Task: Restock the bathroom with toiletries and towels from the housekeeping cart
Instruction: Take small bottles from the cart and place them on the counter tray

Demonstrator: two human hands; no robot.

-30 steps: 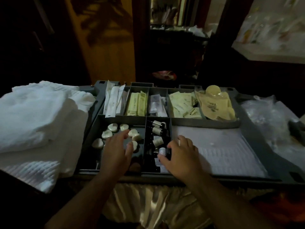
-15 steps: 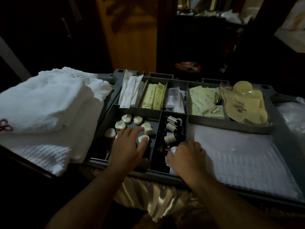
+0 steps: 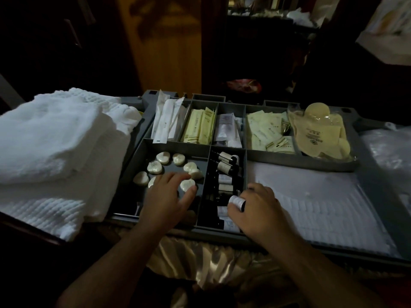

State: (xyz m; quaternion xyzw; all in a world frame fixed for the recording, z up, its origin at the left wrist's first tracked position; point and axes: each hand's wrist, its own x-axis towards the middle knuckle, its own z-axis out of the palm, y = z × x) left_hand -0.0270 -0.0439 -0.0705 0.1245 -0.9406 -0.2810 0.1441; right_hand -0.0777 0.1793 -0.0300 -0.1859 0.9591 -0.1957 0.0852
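Head view: toiletry-picking step. Right hand (image 3: 255,210) pinches a small bottle (image 3: 236,201); left hand (image 3: 169,196), fingers spread, rests over soaps (image 3: 163,157). Next, likely: lift bottle clear, close on a soap.

1. Stacked towels (image 3: 51,138): white terry cloth, with soft pile on the upper ones and a ribbed weave on the lowest
2. Cart tray (image 3: 300,162): grey plastic, smooth and matt
3. Heart-shaped soaps (image 3: 154,167): white with a faintly glossy surface
4. Every small bottle (image 3: 224,166): dark glossy body, matt white label
5. Sachets (image 3: 199,126): pale yellow, matt, paper-like
6. Pouch (image 3: 320,132) at the tray's far right corner: shiny clear film
7. Liner (image 3: 311,196): white, quilted, matt
8. Skirt (image 3: 200,258) below the tray's near edge: glossy satin-like cloth
9. Door (image 3: 164,52): smooth orange-brown wood
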